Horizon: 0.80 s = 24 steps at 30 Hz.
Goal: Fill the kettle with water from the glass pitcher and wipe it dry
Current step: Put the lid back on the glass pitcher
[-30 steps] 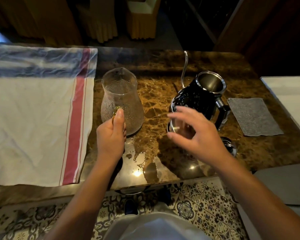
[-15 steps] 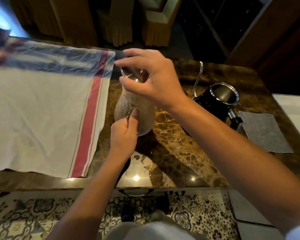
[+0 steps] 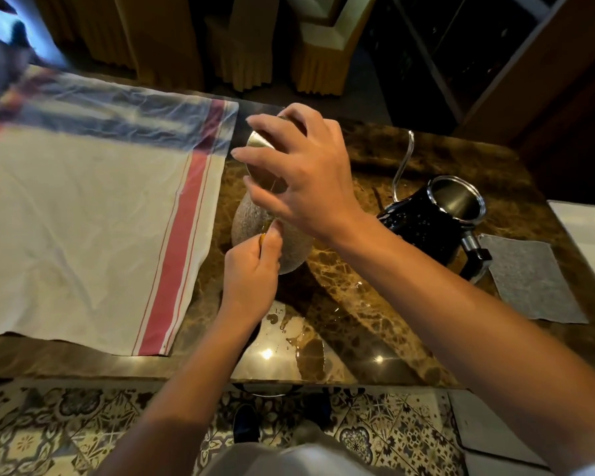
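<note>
Towel (image 3: 83, 228): white with red and blue stripes, spread flat over the left part of the desk (image 3: 368, 341), reaching its front and far edges.
Left hand (image 3: 251, 269): curled at the near side of the pitcher; fingers (image 3: 272, 235) closed round a thin amber handle, thumb pressed up against the glass.
Pitcher (image 3: 292, 249): textured glass, upright near the middle of the desk, just right of the towel's red stripe; its mouth is hidden under the right hand.
Right hand (image 3: 303, 176): over the pitcher's top; fingers (image 3: 255, 154) spread and bent round a shiny metal lid (image 3: 258, 142), gripping its rim. Whether the lid sits on the pitcher or just above it cannot be told.
Puddle (image 3: 289, 331): water spots on the desk near the front edge, in front of the pitcher.
Kettle (image 3: 430, 225): black, open-topped, thin curved spout pointing to the far edge; stands right of the pitcher, apart from it, handle toward the right.
Cloth (image 3: 529, 276): grey, flat near the right edge, touching or just under the kettle's handle.
</note>
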Motion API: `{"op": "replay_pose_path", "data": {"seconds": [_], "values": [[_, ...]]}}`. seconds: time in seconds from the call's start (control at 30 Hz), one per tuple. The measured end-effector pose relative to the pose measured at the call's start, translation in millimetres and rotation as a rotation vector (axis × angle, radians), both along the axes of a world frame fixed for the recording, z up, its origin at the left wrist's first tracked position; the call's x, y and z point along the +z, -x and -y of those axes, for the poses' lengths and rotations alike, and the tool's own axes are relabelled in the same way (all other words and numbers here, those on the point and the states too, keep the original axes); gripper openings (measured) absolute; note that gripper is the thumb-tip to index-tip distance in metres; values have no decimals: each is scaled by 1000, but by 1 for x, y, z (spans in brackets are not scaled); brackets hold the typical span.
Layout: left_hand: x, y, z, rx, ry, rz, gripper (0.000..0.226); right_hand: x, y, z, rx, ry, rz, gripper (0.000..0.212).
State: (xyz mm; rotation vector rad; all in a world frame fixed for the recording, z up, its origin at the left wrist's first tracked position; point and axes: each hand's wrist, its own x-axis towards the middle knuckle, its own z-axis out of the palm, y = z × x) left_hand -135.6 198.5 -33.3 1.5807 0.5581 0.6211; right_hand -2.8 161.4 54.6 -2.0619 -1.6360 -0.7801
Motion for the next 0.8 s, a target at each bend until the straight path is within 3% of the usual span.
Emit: {"op": "replay_pose_path", "data": {"seconds": [0.1,0.3,0.53,0.7,0.8], "values": [[1,0,2,21,-1,-11,51,-6,2,-3,-23,14,-76,32],[2,-2,2,-4,31,-3,51,-6,1,-5,-18,-56,-462,29],[2,-2,1,-10,12,-4,50,-10,3,-6,-15,-109,-488,29],[3,-3,-1,25,5,17,52,-24,5,-7,-45,-206,-371,30],[3,-4,-1,48,-13,11,52,-24,6,2,0,-234,-436,26]]}}
